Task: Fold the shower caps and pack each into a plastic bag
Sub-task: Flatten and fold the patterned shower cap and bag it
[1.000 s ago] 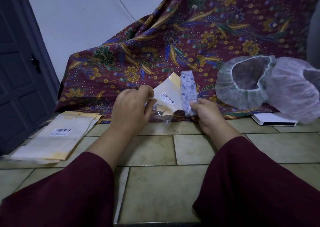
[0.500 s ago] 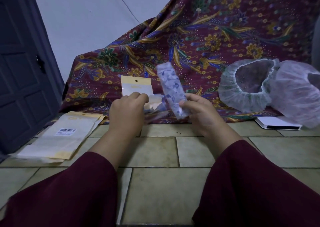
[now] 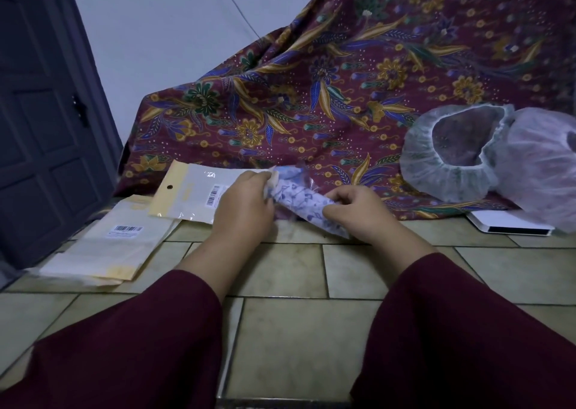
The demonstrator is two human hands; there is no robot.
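Head view: both hands grip the folded shower cap [image 3: 304, 201], left hand [image 3: 246, 209] at its upper end, right hand [image 3: 358, 212] lower; plastic bag [image 3: 190, 196] left of the cap.

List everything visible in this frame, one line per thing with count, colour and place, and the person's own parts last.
folded shower cap: 1, white with blue print, held between both hands above the floor
plastic bag: 1, clear with yellow header and barcode label, at the left hand, mouth hidden
bag stack: several, yellowish, on the floor at left
open shower caps: 2, translucent white, at right against the cloth
patterned cloth: 1, maroon with floral print, draped behind
flat box: 1, white, under the right cap
tiled floor: beige
door: dark, far left
left hand: grips the cap's left end
right hand: grips the cap's right end
sleeves: 2, maroon
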